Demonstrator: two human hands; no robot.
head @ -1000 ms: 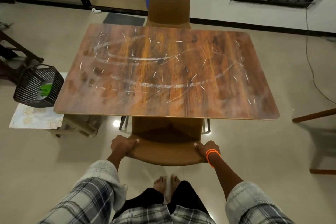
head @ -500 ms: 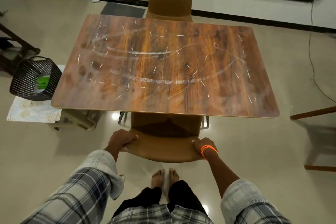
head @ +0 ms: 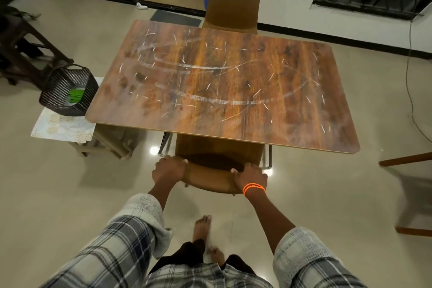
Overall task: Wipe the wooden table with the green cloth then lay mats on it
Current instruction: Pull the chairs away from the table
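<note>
We see only part of the near chair (head: pixel 211 180): its seat runs under the table (head: pixel 224 86), and the fingertips of both hands wrap behind its backrest. We cannot identify the green item (head: pixel 76 95) inside the basket (head: pixel 67 91), whose wall covers most of it. The chair at right (head: pixel 411 194) is cut by the frame edge.

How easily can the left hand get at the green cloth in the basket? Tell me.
Probably not right away: the left hand grips the chair back, and the green cloth lies in the basket past the table's left corner.
</note>
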